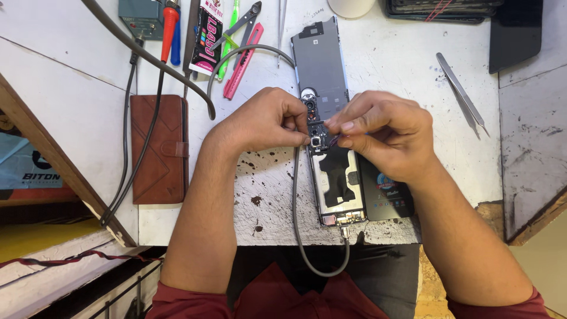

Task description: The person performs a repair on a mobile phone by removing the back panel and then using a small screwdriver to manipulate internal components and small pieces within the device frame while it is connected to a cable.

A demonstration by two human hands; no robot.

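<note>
An opened phone (pixel 332 177) lies lengthwise on the white bench, its insides facing up, with a grey cable (pixel 295 195) plugged into its near end. My left hand (pixel 266 121) rests against the phone's left edge, fingertips pinched at the camera module (pixel 316 140). My right hand (pixel 381 133) comes from the right, with thumb and forefinger pinched on a small part just beside the camera module. What that part is, I cannot tell. A grey back cover (pixel 320 59) lies just beyond the hands.
A brown wallet case (pixel 158 147) lies at the left. Behind it are a red-handled screwdriver (pixel 169 26), cutters (pixel 245 18) and a pink tool (pixel 242 62). Metal tweezers (pixel 463 94) lie at the right, with dark panels (pixel 443 9) at the back. A black cable (pixel 144 56) crosses the bench.
</note>
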